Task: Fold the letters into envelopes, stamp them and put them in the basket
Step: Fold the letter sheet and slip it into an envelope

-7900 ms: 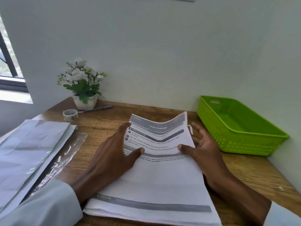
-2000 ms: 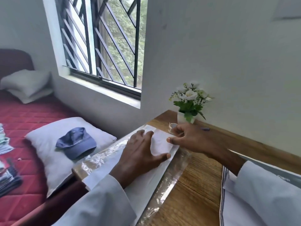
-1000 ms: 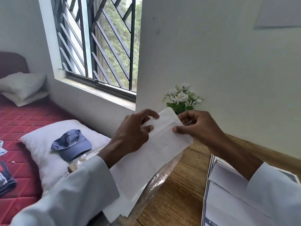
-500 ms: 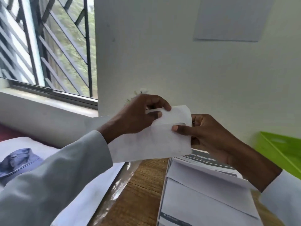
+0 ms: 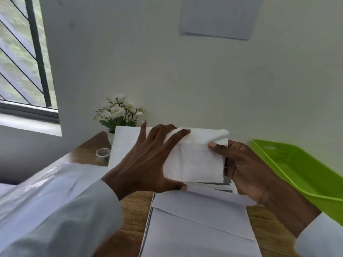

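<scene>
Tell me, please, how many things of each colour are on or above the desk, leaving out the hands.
White: 4 (envelope, folded letter, envelope stack, flowers)
Green: 1 (basket)
Clear: 1 (tape roll)
Total: 6

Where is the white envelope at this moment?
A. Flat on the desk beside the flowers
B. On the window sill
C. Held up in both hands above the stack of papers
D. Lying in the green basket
C: the envelope is gripped by the left hand and the right hand above the papers, while the basket sits off to the right.
</scene>
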